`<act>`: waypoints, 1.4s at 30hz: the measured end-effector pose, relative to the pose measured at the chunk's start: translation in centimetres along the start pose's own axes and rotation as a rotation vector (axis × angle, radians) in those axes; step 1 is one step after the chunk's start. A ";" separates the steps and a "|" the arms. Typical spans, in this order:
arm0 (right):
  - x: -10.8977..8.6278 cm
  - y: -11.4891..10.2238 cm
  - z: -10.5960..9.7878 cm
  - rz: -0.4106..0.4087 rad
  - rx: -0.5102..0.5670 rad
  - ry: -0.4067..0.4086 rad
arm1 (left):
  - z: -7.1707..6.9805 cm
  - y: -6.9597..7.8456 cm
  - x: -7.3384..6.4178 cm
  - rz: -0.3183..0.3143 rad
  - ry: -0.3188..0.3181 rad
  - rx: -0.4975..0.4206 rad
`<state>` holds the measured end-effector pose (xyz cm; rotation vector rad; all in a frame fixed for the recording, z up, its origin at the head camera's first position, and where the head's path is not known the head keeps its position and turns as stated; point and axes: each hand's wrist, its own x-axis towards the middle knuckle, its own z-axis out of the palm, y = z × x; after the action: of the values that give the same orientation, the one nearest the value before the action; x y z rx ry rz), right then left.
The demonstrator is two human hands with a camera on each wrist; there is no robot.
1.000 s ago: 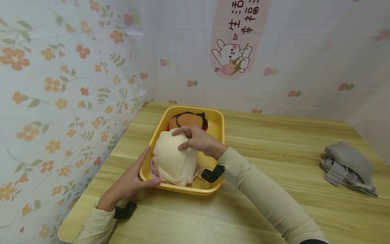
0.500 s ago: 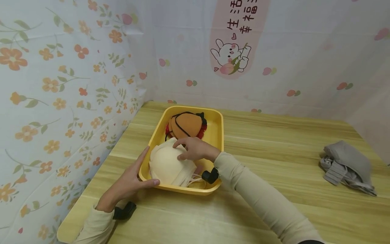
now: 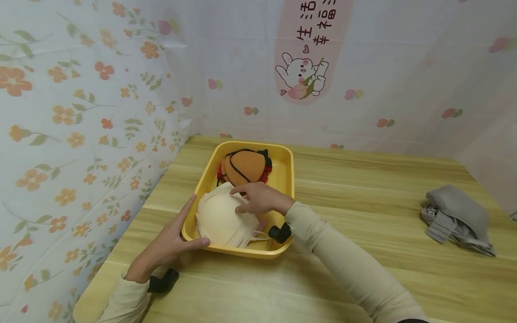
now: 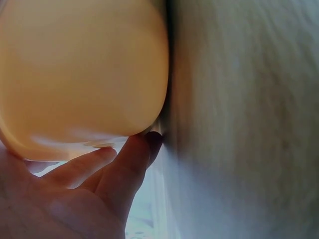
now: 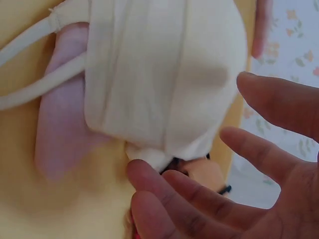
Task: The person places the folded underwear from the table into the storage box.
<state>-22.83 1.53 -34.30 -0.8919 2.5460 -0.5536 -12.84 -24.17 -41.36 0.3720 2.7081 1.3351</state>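
A cream bra (image 3: 220, 217), folded with one cup facing up, lies in the near half of a yellow tray (image 3: 291, 179). Above its far right edge my right hand (image 3: 262, 197) hovers with fingers spread and relaxed; the right wrist view shows them beside the cream cloth, not closed on it. From under the bra a piece of pink cloth (image 5: 62, 104) sticks out, mostly hidden. My left hand (image 3: 167, 240) holds the tray's near left corner, thumb over the front rim and fingers against the outer wall (image 4: 89, 74). Behind lies an orange bra (image 3: 246, 166) with black straps and red lace.
At the right of the wooden table (image 3: 363, 193) lies a grey folded bra (image 3: 460, 215). A flower-printed curtain (image 3: 81, 139) stands close on the left, and a white printed one (image 3: 226, 67) at the back. Black wrist cameras (image 3: 280, 233) sit at both cuffs.
The cream bra has moved toward the tray's near end, uncovering more of the orange bra. My right hand has come nearer with it. The left hand keeps its hold on the corner.
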 end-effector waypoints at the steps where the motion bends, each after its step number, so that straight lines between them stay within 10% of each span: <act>1: -0.2 0.1 -0.2 -0.012 0.007 0.010 | 0.0 0.0 0.0 0.000 0.002 0.001; 10: -2.2 1.7 -2.9 -0.099 0.092 0.150 | -0.2 0.1 -0.1 0.007 0.008 0.003; 19: -5.6 4.6 -5.5 0.008 0.213 0.325 | -0.3 0.1 -0.1 0.003 0.007 -0.003; 33: -10.1 14.3 -8.5 0.055 0.447 0.615 | -0.3 -0.1 -0.2 0.013 0.004 -0.002; 42: -14.4 19.5 -9.5 0.142 0.382 0.785 | -0.1 0.1 -0.1 0.012 -0.005 -0.004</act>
<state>-26.67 27.22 -32.36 -0.3836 2.9472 -1.5204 -12.75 -24.23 -41.17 0.3914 2.7024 1.3410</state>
